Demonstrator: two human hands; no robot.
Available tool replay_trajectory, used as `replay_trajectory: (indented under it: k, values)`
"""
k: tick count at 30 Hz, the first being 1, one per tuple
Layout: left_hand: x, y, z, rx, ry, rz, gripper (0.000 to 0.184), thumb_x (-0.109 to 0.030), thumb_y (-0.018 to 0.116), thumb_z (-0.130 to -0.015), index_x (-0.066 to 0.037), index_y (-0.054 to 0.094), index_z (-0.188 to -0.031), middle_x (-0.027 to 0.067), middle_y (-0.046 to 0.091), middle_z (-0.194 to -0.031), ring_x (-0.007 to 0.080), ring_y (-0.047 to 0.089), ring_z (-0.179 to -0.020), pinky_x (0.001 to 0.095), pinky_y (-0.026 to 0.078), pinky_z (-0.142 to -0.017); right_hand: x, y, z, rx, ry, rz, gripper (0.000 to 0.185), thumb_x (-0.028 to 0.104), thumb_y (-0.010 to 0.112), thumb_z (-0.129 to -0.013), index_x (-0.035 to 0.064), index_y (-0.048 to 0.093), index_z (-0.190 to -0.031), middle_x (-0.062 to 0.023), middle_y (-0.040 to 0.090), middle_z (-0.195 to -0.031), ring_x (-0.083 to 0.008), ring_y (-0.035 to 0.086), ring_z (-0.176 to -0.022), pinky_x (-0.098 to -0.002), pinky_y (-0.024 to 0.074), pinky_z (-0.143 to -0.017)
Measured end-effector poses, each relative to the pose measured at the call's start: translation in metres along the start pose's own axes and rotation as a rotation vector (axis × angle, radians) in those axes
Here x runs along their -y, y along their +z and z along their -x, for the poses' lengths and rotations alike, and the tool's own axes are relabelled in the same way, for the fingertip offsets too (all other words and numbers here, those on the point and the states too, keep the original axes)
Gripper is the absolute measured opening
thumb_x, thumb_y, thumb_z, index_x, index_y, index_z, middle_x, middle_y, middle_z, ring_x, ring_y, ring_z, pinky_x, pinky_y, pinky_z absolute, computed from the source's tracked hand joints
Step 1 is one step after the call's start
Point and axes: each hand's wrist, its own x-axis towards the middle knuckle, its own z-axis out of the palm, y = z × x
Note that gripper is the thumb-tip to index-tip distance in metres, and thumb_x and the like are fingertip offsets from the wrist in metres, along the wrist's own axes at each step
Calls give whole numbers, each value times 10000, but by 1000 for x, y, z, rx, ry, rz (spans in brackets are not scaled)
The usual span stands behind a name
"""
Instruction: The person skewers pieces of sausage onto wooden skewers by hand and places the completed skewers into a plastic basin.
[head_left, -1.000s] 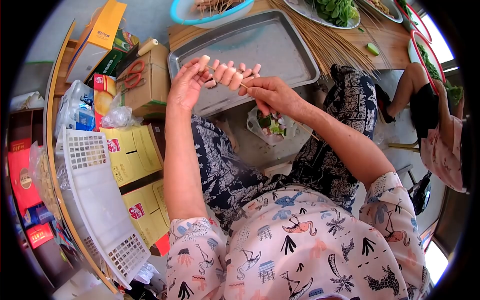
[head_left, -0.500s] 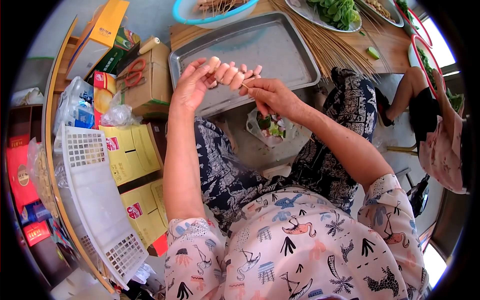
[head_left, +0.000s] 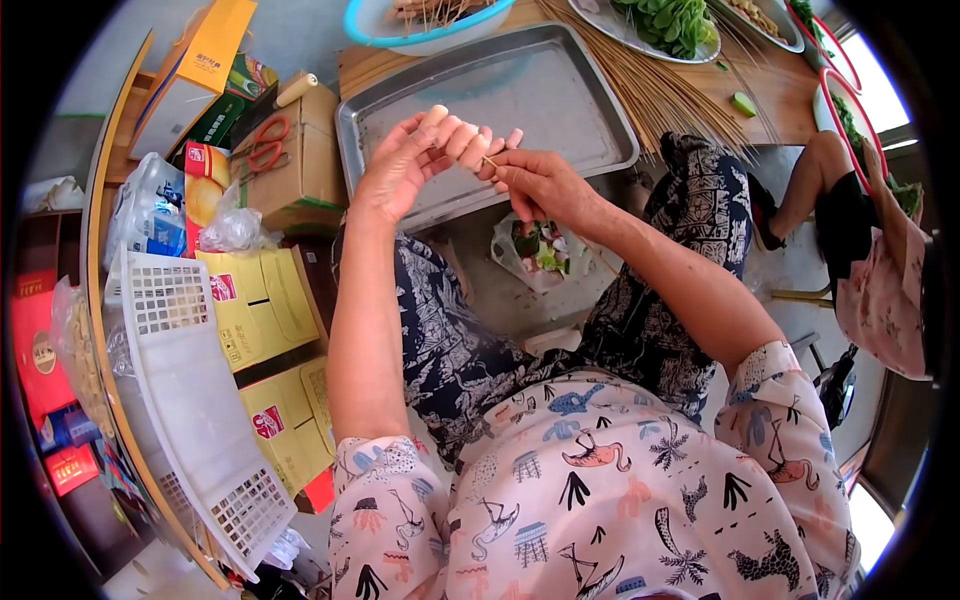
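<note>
My left hand (head_left: 393,170) is closed around a short row of small pinkish sausages (head_left: 470,146), its fingertips partly mixed in with them to the eye. From the right, my right hand (head_left: 545,185) pinches a thin bamboo skewer (head_left: 491,161) whose tip meets the sausages. How far the skewer runs through them is hidden. Both hands are above the near edge of a shallow metal tray (head_left: 530,95).
Loose bamboo skewers (head_left: 650,95) lie right of the tray, beside a plate of leafy greens (head_left: 675,30). A blue-rimmed bowl (head_left: 430,38) stands behind. Scissors (head_left: 266,145) rest on a cardboard box (head_left: 310,150) at left. Another person (head_left: 880,270) sits at right.
My left hand has shifted slightly right and up, its fingers closer around the sausages. My right hand stays near the same place, still pinching the skewer.
</note>
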Motion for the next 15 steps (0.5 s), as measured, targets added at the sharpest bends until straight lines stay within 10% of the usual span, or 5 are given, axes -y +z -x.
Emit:
replay_trajectory:
  k: [15]
  values:
    - [6, 9, -7, 110, -10, 76, 278, -230, 711, -818, -120, 505, -968, 28, 562, -1036, 244, 532, -1171, 342, 449, -957, -4, 2, -4, -66, -16, -32, 231, 203, 447, -965, 50, 616, -1001, -15, 497, -513, -65, 412, -439, -230, 344, -444]
